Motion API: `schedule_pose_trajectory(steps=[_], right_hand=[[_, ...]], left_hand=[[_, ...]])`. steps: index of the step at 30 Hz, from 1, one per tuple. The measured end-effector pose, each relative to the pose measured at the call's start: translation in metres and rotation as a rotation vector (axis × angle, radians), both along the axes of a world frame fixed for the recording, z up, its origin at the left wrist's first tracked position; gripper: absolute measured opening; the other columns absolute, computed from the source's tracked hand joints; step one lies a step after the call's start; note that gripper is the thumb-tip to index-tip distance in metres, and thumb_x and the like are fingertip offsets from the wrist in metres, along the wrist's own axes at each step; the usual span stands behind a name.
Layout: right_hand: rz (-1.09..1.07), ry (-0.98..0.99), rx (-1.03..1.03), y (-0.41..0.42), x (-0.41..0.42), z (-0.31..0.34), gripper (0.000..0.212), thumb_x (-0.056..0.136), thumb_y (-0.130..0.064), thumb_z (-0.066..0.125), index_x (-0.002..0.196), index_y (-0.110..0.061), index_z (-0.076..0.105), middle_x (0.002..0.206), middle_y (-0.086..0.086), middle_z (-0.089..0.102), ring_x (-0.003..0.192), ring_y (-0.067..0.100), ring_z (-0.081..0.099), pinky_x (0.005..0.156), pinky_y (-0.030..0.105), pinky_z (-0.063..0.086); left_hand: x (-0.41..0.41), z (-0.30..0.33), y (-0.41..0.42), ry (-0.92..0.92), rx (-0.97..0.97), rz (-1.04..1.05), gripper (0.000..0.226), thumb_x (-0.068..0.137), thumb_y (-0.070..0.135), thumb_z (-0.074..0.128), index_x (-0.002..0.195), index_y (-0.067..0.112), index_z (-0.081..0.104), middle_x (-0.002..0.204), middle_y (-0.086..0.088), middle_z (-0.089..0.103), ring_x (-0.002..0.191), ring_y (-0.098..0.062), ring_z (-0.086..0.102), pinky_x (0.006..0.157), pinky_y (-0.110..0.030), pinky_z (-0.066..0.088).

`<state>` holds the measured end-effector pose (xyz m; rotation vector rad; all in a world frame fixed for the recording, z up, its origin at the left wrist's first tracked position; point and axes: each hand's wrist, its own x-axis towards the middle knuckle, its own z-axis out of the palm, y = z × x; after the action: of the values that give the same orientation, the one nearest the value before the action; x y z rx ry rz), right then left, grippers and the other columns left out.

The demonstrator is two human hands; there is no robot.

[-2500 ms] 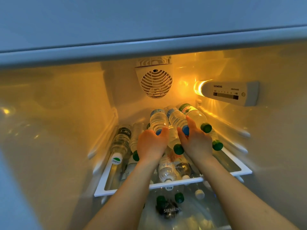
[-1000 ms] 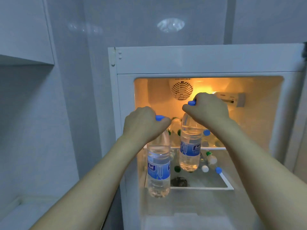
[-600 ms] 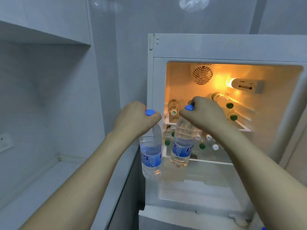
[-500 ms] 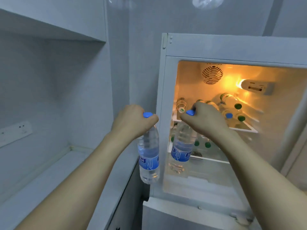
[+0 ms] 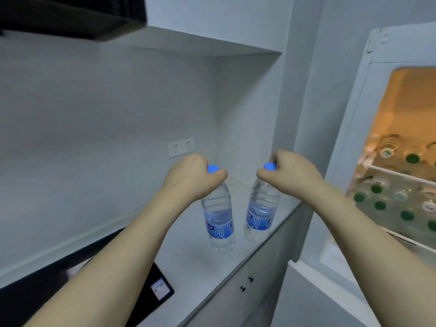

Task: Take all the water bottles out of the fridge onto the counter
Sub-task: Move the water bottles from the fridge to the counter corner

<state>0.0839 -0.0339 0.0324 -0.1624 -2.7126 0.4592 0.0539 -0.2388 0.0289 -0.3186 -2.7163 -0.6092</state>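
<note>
The left hand [image 5: 192, 179] was closed around the neck of the left bottle [image 5: 218, 214], fingers curled just under its blue cap [image 5: 213, 168]; the right hand [image 5: 291, 174] gripped the right bottle [image 5: 260, 210] the same way, pinching at its blue cap [image 5: 269, 166]. Both bottles hung upright, side by side but apart, over the pale counter [image 5: 200, 263]; whether their bases touched the surface or sat just above it could not be told, since the frame was somewhat blurred. Each bottle was clear with a blue label around its lower half.

At about 11 o'clock from the left hand, a white double socket [image 5: 180, 147] sat on the back wall; at 7 o'clock from the left bottle a dark cooktop [image 5: 141, 293] lay on the counter, partly hidden by the left forearm. Below the counter edge, at 5 o'clock from the bottles, cabinet doors carried small dark knobs [image 5: 246, 284].

At 3 o'clock from the right hand stood the open fridge [image 5: 354, 138], lit amber inside; on its shelf [image 5: 398, 174] and below it lay more bottles, showing green caps [image 5: 411, 158] and a few white ones toward the camera.
</note>
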Motion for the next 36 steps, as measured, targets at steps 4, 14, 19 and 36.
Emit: schedule_pose_trajectory(steps=[4,14,19,36], right_hand=[[0.180,-0.066,-0.030,-0.061,-0.005,-0.023,0.028,0.078,-0.042,0.059,0.083,-0.016,0.050,0.080,0.000,0.057,0.079,0.027,0.056,0.059,0.031,0.036],[0.645,-0.191,-0.110,-0.226,0.013,-0.049,0.024,0.075,-0.039,0.063,0.083,-0.018,0.053,0.078,-0.002,0.061,0.073,0.021,0.061,0.063,0.033,0.048],[0.840,-0.210,-0.080,-0.323,0.049,-0.057,0.025,0.076,-0.038,0.064,0.086,-0.016,0.057,0.084,0.001,0.062,0.078,0.023,0.060,0.069,0.036,0.050],[1.100,-0.391,-0.467,-0.605,0.260,-0.118,0.018,0.071,-0.031,0.072,0.075,-0.019,0.060,0.074,-0.008,0.064,0.070,0.016,0.058,0.064,0.035,0.049]], left_hand=[[0.031,-0.019,-0.065,-0.069,-0.031,0.163,0.043,0.080,0.043,0.055,0.059,0.010,0.037,0.057,-0.006,0.039,0.056,-0.026,0.037,0.048,-0.027,0.027],[0.126,-0.041,-0.224,-0.060,0.052,0.515,0.044,0.077,0.040,0.059,0.059,0.012,0.030,0.056,-0.004,0.030,0.054,-0.024,0.028,0.047,-0.026,0.023],[0.193,-0.060,-0.313,-0.051,0.182,0.732,0.042,0.074,0.041,0.060,0.061,0.012,0.033,0.056,-0.004,0.031,0.054,-0.023,0.028,0.051,-0.029,0.027],[0.455,-0.085,-0.545,-0.088,0.166,1.220,0.042,0.071,0.042,0.062,0.057,0.010,0.037,0.056,-0.014,0.059,0.050,-0.024,0.041,0.050,-0.027,0.035]])
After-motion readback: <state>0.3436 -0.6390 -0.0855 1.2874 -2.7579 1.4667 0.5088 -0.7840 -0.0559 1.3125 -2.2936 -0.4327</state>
